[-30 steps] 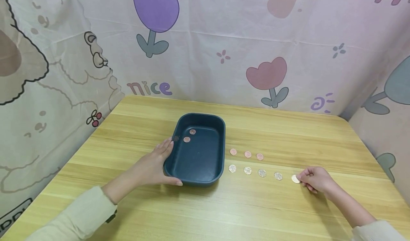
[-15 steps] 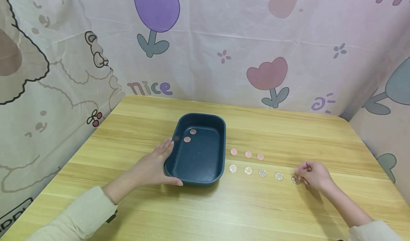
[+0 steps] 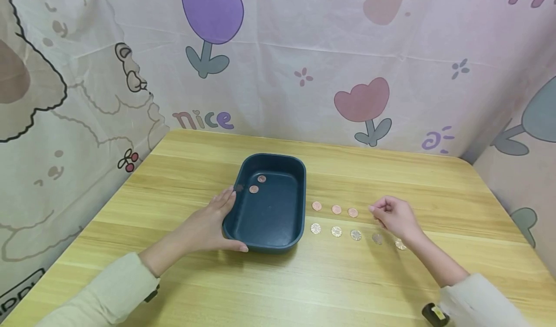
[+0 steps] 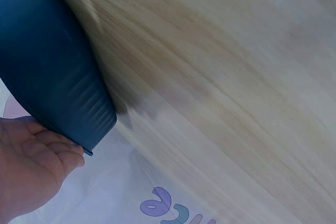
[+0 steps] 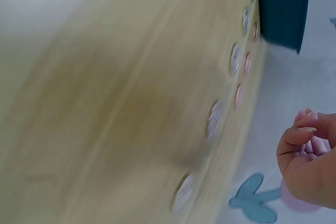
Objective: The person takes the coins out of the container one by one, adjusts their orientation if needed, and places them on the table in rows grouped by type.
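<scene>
A deep dark-blue tray [image 3: 273, 216] stands on the table with two copper coins [image 3: 254, 189] at its far left inside. My left hand [image 3: 213, 225] holds the tray's near left corner, fingers at the left rim and thumb along the front. In the left wrist view its curled fingers touch the rim of the tray [image 4: 52, 61]. Raised above the table, my right hand [image 3: 396, 217] has curled fingers with thumb and index tips together; no coin shows in it. Under its wrist lies the rightmost silver coin [image 3: 400, 244], beside another silver coin [image 3: 377, 239] in the hand's shadow.
Right of the tray, three copper coins [image 3: 336, 209] form a short row. Several silver coins [image 3: 336, 231] make a longer row in front of it. The wooden table [image 3: 278, 288] meets a printed cloth [image 3: 282, 100] at the back and sides.
My right hand has let go of the rightmost silver coin, lifted, and moved left and away from me. That coin now lies flat at the row's end. Left hand and tray stay put.
</scene>
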The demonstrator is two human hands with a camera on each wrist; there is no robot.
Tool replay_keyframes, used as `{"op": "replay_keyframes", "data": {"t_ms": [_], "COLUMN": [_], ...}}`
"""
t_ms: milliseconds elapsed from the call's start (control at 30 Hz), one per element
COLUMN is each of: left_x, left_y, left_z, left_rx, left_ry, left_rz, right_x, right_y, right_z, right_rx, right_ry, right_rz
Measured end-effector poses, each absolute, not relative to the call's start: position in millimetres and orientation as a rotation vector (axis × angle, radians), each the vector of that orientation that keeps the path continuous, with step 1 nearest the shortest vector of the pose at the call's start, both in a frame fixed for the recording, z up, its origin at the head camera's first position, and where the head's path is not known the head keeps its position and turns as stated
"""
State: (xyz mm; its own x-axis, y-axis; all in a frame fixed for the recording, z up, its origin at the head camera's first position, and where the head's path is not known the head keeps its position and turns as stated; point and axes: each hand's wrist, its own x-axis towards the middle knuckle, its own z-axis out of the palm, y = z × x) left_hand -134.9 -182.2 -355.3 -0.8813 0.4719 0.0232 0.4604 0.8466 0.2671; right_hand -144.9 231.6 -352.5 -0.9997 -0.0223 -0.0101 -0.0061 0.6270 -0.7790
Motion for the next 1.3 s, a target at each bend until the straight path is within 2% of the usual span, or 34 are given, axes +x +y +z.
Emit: {"op": "replay_keyframes", "data": {"t_ms": [500, 1300], "left_x": [-135, -135], "left_y": [-182, -183], "left_z": [-355, -357], "left_rx": [0.749, 0.756], "left_ry": [2.967, 2.974], "left_rz": [0.433, 0.434], "right_x": [-168, -195], "right_y": [162, 82], "right_z": [-346, -335], "right_rx": [-0.217, -0.474], "right_ry": [2.710, 2.699], "right_rz": [-1.486, -1.504]}}
